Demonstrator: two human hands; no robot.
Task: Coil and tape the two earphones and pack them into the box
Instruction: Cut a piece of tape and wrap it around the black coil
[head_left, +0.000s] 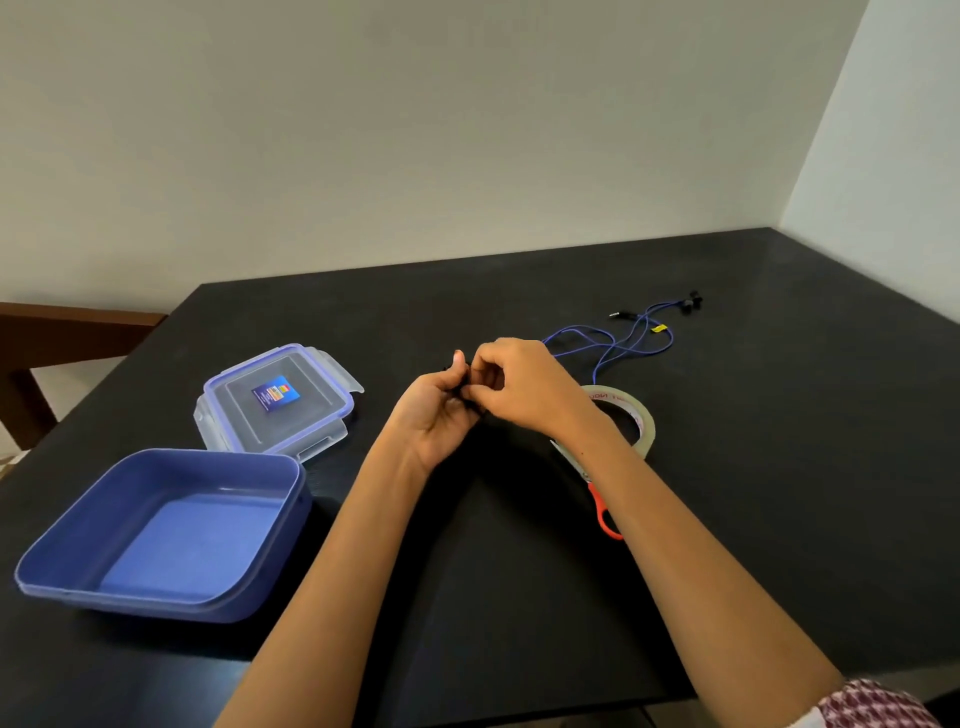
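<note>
My left hand (434, 413) and my right hand (524, 387) meet above the middle of the black table (779, 467), both closed on a black earphone (464, 391) that is mostly hidden between the fingers. A blue earphone (618, 345) lies loose and uncoiled on the table behind my right hand. The open blue box (62, 558) stands at the near left with nothing in it. A roll of clear tape (641, 415) lies flat just right of my right wrist.
The clear lid (278, 400) with blue trim lies behind the box. Orange-handled scissors (602, 512) lie under my right forearm, partly hidden. A brown wooden chair back (62, 332) shows at the far left. Walls close the table's far and right sides.
</note>
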